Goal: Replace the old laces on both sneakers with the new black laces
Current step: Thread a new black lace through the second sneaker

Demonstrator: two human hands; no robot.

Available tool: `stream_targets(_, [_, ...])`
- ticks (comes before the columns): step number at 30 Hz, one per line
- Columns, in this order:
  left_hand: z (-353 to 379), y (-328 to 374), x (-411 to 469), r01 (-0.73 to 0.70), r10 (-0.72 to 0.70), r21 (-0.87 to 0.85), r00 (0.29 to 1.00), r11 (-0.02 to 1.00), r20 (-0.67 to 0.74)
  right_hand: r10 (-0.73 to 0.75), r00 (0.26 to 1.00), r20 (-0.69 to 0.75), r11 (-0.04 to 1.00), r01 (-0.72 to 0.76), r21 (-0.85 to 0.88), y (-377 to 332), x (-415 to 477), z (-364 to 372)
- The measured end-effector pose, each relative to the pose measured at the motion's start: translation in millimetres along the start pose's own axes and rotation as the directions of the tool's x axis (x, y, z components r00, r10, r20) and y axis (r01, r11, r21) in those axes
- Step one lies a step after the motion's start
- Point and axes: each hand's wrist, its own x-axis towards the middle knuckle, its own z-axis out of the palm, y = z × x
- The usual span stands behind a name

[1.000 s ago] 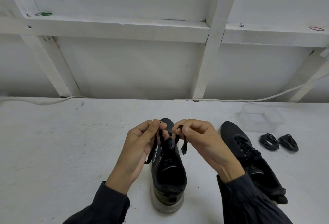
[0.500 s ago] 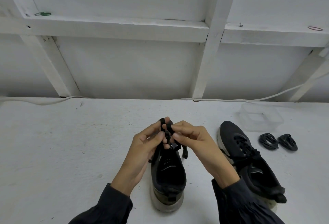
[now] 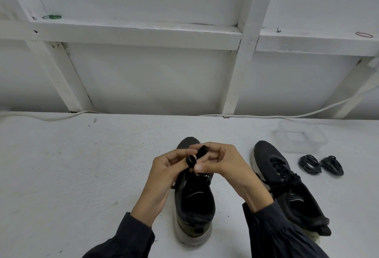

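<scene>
A black sneaker (image 3: pixel 193 200) with a pale sole stands in front of me, heel toward me. Above its tongue my left hand (image 3: pixel 166 167) and my right hand (image 3: pixel 222 162) meet, and both pinch loops of its flat black lace (image 3: pixel 195 156). The lace's lower run is hidden behind my fingers. A second black sneaker (image 3: pixel 287 186), still laced, lies to the right with its toe pointing away. Two coiled bundles of black laces (image 3: pixel 309 163) (image 3: pixel 332 165) rest on the table right of it.
A clear plastic tub (image 3: pixel 300 137) sits behind the lace bundles. A white cable (image 3: pixel 51 116) runs along the table's back edge under a white framed wall. The white table (image 3: pixel 71 175) stretches wide to the left.
My hands have come together over the tongue, from apart with a lace end in each to touching, with the lace now folded into loops between the fingers.
</scene>
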Motion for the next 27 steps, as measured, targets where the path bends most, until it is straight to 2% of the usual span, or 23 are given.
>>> stream_targets(2, [-3,0,1,-0.004,0.004,0.049,1.0,0.999,0.007,-0.026,0.999,-0.038,0.999,0.026,-0.021,0,0,2])
stream_targets(6, [-8,-4,3,0.012,-0.012,0.064,1.0,0.998,-0.003,-0.117,0.967,-0.225,0.987,0.088,-0.135,5,3,4])
stream_targets(11, [-6,-9,2,-0.012,0.016,0.107,0.999,0.994,-0.038,-0.157,0.951,-0.265,0.966,0.093,-0.24,9,4,4])
stream_targets(14, [-5,-9,2,-0.057,0.069,0.276,0.997,0.96,-0.034,-0.177,0.931,-0.32,0.971,0.112,-0.213,12,5,3])
stream_targets(18, [-6,-9,-1,-0.215,0.217,0.572,0.974,0.791,0.066,-0.214,0.894,-0.394,0.958,0.112,-0.265,18,7,1])
stream_targets(21, [-11,-5,-1,-0.352,0.337,0.691,0.927,0.632,0.163,-0.131,0.947,-0.293,0.96,0.048,-0.277,22,5,-1])
stream_targets(25, [-18,-6,2,-0.454,0.406,0.787,0.868,0.419,0.285,0.067,0.996,-0.05,0.965,-0.078,-0.25,26,2,-12])
stream_targets(27, [-20,-9,4,-0.507,0.429,0.767,0.839,0.393,0.335,0.163,0.982,0.099,0.967,-0.139,-0.214,27,1,-16])
